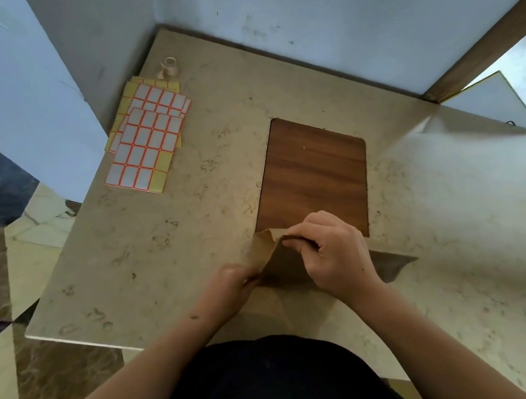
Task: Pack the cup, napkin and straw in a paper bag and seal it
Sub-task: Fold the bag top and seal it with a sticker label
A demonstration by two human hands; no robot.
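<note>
Paper bag [271,259] pinched at both sides, mouth edge toward the wooden panel [314,175].

Left hand [230,286] grip pinching the bag's near-left edge, right hand [333,250] grip pinching the top flap just short of the panel; bag low over the surface [159,241], between both hands. Cup, napkin, straw not visible.

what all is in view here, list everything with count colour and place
paper bag: one, brown, near edge of the table, top edge gripped by both hands
label sticker sheets: a small stack, white labels with orange borders on yellow backing, far left of table
small stand-like object: one, beige, far corner just behind the sheets; what it is cannot be told
wooden panel: one, dark brown, centre of table beyond the bag
table: one, beige marble-look top
left hand: pinches the bag's left side
right hand: grips the bag's top edge
</note>
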